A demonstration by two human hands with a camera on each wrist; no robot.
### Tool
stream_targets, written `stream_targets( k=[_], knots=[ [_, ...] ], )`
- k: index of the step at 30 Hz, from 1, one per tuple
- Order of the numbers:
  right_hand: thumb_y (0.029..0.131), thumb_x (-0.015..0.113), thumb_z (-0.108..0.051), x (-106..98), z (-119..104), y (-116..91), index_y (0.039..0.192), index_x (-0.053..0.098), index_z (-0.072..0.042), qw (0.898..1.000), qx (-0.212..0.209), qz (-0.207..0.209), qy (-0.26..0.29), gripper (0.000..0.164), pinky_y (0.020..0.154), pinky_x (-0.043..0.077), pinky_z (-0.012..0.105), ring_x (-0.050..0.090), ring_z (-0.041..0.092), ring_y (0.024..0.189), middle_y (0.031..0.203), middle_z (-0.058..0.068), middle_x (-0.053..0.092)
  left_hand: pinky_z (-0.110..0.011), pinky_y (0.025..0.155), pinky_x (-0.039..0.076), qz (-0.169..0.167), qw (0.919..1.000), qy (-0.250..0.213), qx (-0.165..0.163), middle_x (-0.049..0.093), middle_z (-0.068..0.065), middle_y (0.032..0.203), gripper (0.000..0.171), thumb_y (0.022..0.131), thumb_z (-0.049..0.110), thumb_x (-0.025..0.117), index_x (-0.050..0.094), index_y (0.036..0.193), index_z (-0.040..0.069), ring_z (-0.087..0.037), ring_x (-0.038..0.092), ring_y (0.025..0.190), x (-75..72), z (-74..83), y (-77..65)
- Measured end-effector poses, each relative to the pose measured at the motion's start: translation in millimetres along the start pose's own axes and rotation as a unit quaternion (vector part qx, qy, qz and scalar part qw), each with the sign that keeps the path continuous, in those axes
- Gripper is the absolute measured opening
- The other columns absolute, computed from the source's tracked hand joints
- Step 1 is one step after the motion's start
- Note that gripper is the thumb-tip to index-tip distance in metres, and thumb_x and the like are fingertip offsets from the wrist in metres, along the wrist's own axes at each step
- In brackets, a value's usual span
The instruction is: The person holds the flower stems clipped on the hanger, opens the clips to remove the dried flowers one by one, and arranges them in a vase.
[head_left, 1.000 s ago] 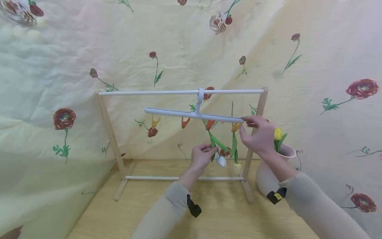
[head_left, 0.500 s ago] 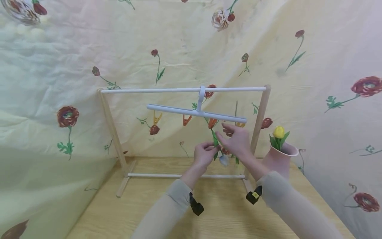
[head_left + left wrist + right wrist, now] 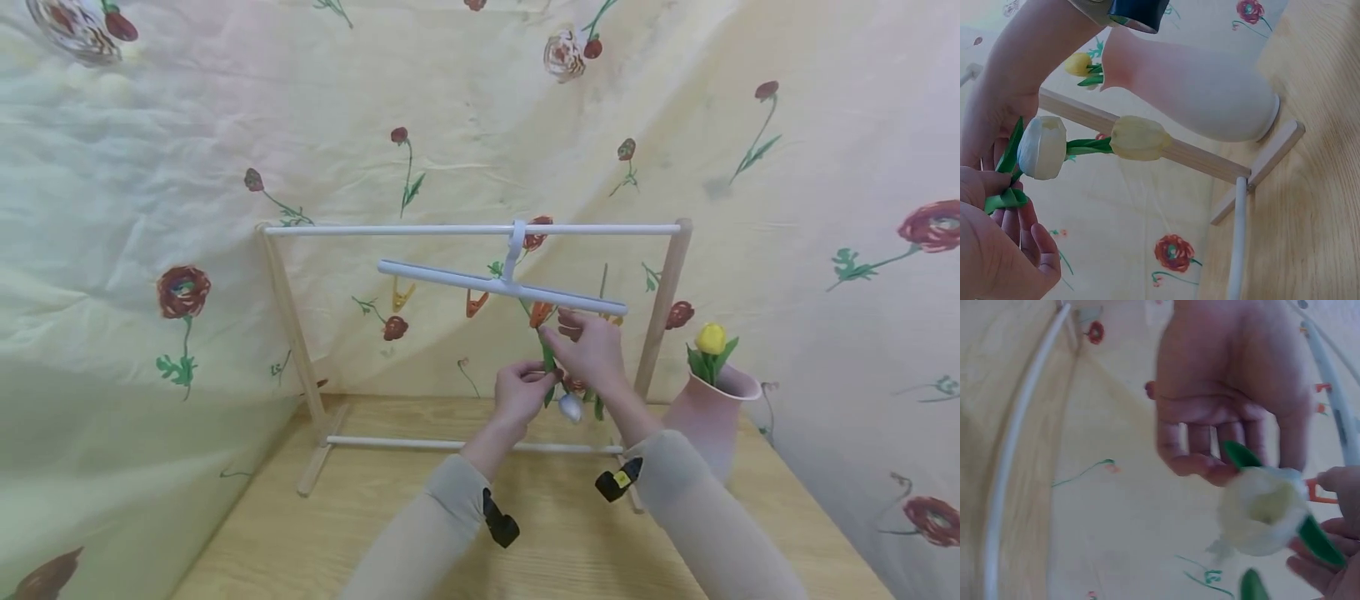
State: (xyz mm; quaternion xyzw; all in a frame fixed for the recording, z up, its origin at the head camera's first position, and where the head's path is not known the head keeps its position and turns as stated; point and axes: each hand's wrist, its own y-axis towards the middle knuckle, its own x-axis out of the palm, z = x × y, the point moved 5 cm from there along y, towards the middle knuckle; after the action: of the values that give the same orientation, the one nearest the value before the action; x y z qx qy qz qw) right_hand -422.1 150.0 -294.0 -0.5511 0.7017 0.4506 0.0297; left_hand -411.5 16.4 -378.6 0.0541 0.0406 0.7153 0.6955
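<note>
A white tulip (image 3: 570,408) hangs head down below an orange clip (image 3: 540,315) on a pale hanger (image 3: 442,277). My left hand (image 3: 519,392) pinches its stem and a green leaf just above the bloom. Higher up, my right hand (image 3: 596,350) is loosely spread, its thumb beside the leaf and right below the clip. In the right wrist view, the fingers (image 3: 1304,569) stand apart near the leaf. Behind the white bloom hangs a pale yellow tulip (image 3: 1141,137), mostly hidden by my right hand in the head view.
The hanger tilts down to the right on a rack's white rod (image 3: 390,229). Another orange clip (image 3: 476,303) and a yellow clip (image 3: 402,295) hang on its left half. At right, a pink-and-white vase (image 3: 701,425) holds a yellow tulip (image 3: 711,339) beside the rack's wooden leg (image 3: 670,275).
My right hand has let go of the hanger's right end and come down left beside the white tulip's leaf. My left hand stays on the stem. The hanger tilts more.
</note>
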Motion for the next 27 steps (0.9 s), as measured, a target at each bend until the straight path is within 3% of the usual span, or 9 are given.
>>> stream_targets(
  k=[4, 11, 14, 17, 27],
  knots=[
    [0.096, 0.078, -0.036, -3, -8, 1, 0.136, 0.070, -0.001, 0.999, -0.023, 0.001, -0.031, 0.054, 0.083, 0.066, 0.054, 0.080, 0.039, 0.101, 0.123, 0.025, 0.076, -0.029, 0.079, 0.061, -0.003, 1.0000, 0.002, -0.002, 0.082, -0.006, 0.101, 0.020, 0.094, 0.023, 0.083, 0.079, 0.108, 0.009, -0.014, 0.077, 0.092, -1.7, 0.9, -1.8],
    [0.095, 0.081, -0.035, -3, -20, 6, 0.116, 0.080, -0.005, 0.998, -0.017, 0.052, -0.039, 0.037, 0.082, 0.066, 0.053, 0.081, 0.037, 0.098, 0.108, 0.022, 0.081, -0.029, 0.077, 0.063, -0.012, 0.9999, -0.006, 0.006, 0.082, -0.008, 0.102, 0.023, 0.094, 0.023, 0.083, 0.079, 0.110, 0.008, -0.015, 0.078, 0.093, 1.0, -0.9, -2.2],
    [0.095, 0.081, -0.033, -1, -20, 7, 0.115, 0.081, -0.004, 0.998, -0.002, 0.068, -0.019, 0.035, 0.083, 0.066, 0.052, 0.081, 0.035, 0.096, 0.106, 0.021, 0.081, -0.028, 0.076, 0.062, -0.012, 0.9999, 0.001, 0.012, 0.082, -0.008, 0.100, 0.020, 0.094, 0.023, 0.083, 0.079, 0.107, 0.008, -0.014, 0.078, 0.091, 1.5, -0.8, -3.3],
    [0.095, 0.082, -0.032, 2, -21, 7, 0.110, 0.083, -0.006, 0.997, 0.004, 0.077, 0.005, 0.030, 0.096, 0.062, 0.051, 0.082, 0.034, 0.094, 0.101, 0.018, 0.082, -0.027, 0.074, 0.061, -0.009, 0.9998, 0.007, 0.015, 0.083, -0.008, 0.097, 0.018, 0.094, 0.021, 0.083, 0.079, 0.104, 0.007, -0.013, 0.077, 0.088, 0.8, 0.6, -5.0],
    [0.090, 0.086, -0.034, 0, -14, 6, 0.102, 0.085, -0.004, 0.988, 0.044, 0.137, 0.049, 0.032, 0.083, 0.062, 0.038, 0.082, 0.031, 0.088, 0.094, 0.016, 0.083, -0.024, 0.069, 0.058, -0.014, 0.9993, 0.027, 0.021, 0.083, -0.006, 0.097, 0.017, 0.094, 0.024, 0.083, 0.081, 0.103, 0.010, -0.013, 0.077, 0.088, 1.8, -2.1, -7.5]
  ],
)
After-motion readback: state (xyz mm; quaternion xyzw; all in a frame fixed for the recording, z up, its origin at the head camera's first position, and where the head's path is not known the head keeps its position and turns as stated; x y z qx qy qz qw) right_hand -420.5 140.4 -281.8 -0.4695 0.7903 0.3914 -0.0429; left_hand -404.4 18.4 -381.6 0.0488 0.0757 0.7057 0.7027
